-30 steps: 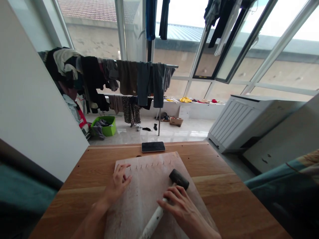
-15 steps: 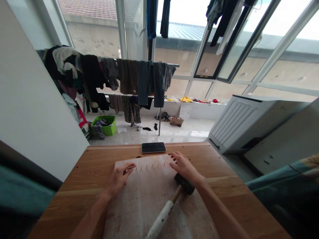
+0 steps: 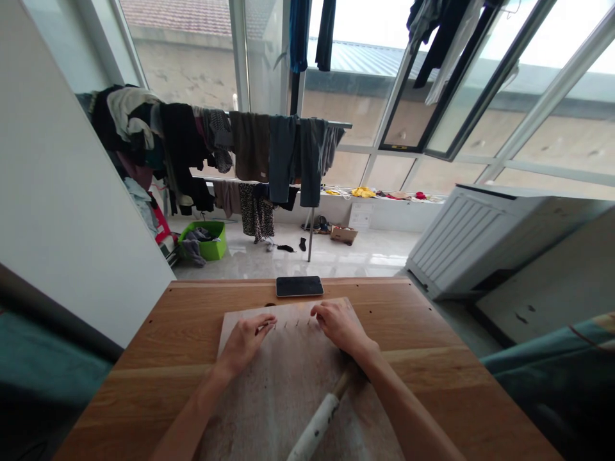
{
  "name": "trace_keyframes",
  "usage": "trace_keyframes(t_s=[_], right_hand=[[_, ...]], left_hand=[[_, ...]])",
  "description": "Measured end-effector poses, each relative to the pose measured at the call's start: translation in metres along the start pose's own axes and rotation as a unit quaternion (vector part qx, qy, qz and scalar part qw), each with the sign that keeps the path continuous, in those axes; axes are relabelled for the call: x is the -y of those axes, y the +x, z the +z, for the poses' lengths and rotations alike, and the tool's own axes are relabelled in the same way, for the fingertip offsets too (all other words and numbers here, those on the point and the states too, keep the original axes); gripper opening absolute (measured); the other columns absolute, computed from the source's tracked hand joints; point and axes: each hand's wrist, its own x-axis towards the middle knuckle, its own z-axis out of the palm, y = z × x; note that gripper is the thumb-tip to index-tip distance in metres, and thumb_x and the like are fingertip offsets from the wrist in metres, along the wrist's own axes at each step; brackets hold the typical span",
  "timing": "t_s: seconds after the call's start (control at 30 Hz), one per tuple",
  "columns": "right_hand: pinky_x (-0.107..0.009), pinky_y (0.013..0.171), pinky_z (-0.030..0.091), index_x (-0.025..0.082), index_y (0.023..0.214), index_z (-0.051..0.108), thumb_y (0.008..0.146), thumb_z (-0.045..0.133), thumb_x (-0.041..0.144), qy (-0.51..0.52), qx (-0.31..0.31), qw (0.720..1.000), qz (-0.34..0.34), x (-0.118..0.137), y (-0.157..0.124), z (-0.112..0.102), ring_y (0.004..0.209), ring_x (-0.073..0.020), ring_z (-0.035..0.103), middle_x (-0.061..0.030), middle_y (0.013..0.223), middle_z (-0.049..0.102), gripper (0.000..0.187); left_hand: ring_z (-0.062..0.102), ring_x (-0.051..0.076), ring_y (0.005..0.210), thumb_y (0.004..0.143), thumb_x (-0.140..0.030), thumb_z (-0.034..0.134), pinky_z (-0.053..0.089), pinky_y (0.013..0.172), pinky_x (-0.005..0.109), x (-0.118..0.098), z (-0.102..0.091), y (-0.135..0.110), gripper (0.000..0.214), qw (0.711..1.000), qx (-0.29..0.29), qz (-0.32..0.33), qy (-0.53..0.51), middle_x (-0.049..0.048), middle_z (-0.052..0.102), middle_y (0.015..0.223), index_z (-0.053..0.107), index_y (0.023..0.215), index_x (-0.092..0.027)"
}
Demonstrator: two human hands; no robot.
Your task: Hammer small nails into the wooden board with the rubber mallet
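A pale wooden board [image 3: 283,390] lies on the table with a row of thin nails [image 3: 296,323] standing up near its far edge, some of them leaning. My left hand [image 3: 247,342] rests at the left end of the row, thumb and fingers closed at a nail. At the row's right end, my right hand [image 3: 339,326] has its fingers curled together, and they hide whatever is between them. Under my right forearm lies a hammer [image 3: 317,426] with a white-wrapped handle; its dark head is mostly covered by the wrist.
A phone [image 3: 300,286] lies at the far edge of the wooden table [image 3: 432,378]. Beyond it are a laundry rack [image 3: 336,123] full of clothes, a green basket [image 3: 216,243] and a small cardboard box [image 3: 343,235]. A white cabinet [image 3: 451,243] stands at the right.
Both hands have moved inward along the nails, the left to the right and the right to the left. Their fingers have drawn together. My right wrist now covers more of the hammer head.
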Motion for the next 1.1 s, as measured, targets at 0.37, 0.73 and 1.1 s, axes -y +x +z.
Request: trace_keyframes(t_s=[0.37,0.73,1.1], right_hand=[[-0.023,0.078,0.047,0.019,0.087,0.078,0.085,0.057,0.005,0.036,0.009,0.999,-0.013,0.018,0.010,0.009,0.083,-0.0178,0.069,-0.0067,0.089,0.076,0.026],[-0.023,0.075,0.048,0.018,0.091,0.075,0.090,0.058,0.007,0.104,-0.029,0.994,-0.032,0.036,0.011,0.026,0.081,-0.0160,0.066,-0.0051,0.089,0.071,0.021],[-0.027,0.088,0.054,0.021,0.112,0.069,0.093,0.059,0.013,0.233,-0.030,0.971,-0.042,0.064,-0.046,0.010,0.094,-0.0171,0.071,-0.0054,0.110,0.072,0.023]], left_hand=[[0.072,0.025,0.109,0.093,-0.037,0.053,0.054,0.098,0.036,-0.004,0.019,0.008,0.031,1.000,0.012,0.017,0.005,0.0049,0.077,0.115,0.077,0.109,-0.024],[0.074,0.024,0.102,0.094,-0.031,0.055,0.055,0.091,0.031,-0.019,0.037,0.016,0.027,0.999,0.006,0.037,-0.005,0.0043,0.079,0.108,0.076,0.110,-0.026],[0.071,0.024,0.109,0.100,-0.042,0.047,0.053,0.098,0.035,-0.023,0.016,-0.028,0.044,0.998,0.049,0.006,0.044,0.0063,0.071,0.129,0.058,0.138,-0.025]])
